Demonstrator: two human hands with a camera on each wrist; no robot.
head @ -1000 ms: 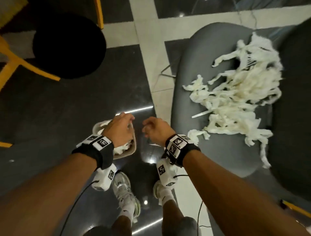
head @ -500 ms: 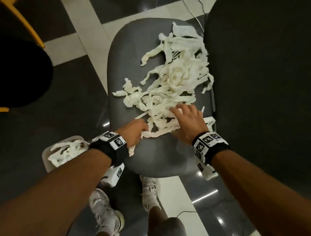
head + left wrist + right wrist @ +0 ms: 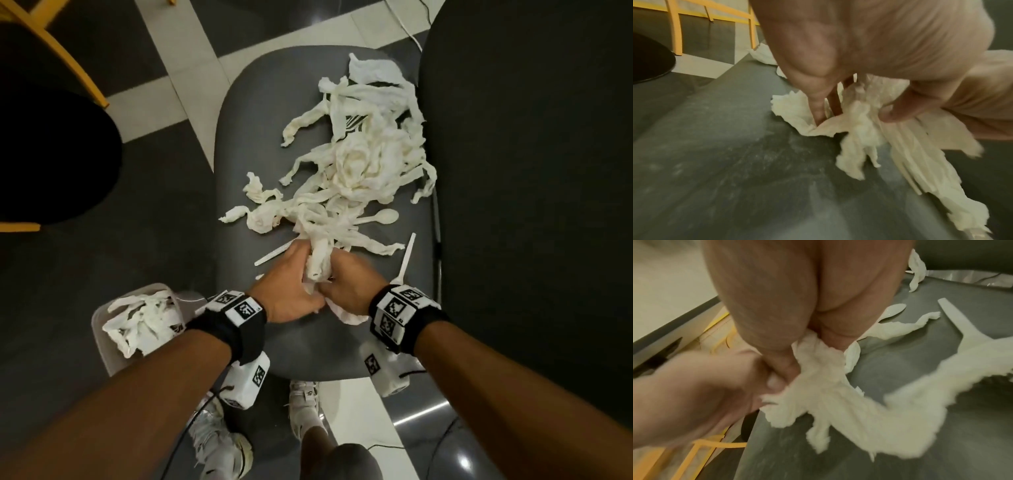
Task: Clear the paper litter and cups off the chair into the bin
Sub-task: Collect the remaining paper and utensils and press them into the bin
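Observation:
A tangle of white paper strips [image 3: 359, 164] covers the grey chair seat [image 3: 260, 137]. Near the seat's front, my left hand [image 3: 291, 284] and right hand [image 3: 346, 284] press together around one bunch of paper [image 3: 318, 260]. In the left wrist view my fingers [image 3: 818, 110] dig into that bunch [image 3: 859, 129]. In the right wrist view my right hand [image 3: 797, 353] grips the bunch [image 3: 838, 402], and my left hand [image 3: 715, 386] closes in beside it. The small bin [image 3: 102, 342] stands on the floor at the lower left, with paper [image 3: 144, 322] in it. I see no cups.
A white plastic spoon [image 3: 383, 217], a fork [image 3: 406, 257] and another utensil handle [image 3: 274, 255] lie among the strips. The dark chair back [image 3: 531, 171] rises at the right. A black round seat [image 3: 51, 154] on yellow legs [image 3: 61, 58] stands at the left. My shoes [image 3: 219, 442] are below.
Both hands left the bin, reached onto the chair seat and raked strips together. They now clasp one bunch near the seat's front edge.

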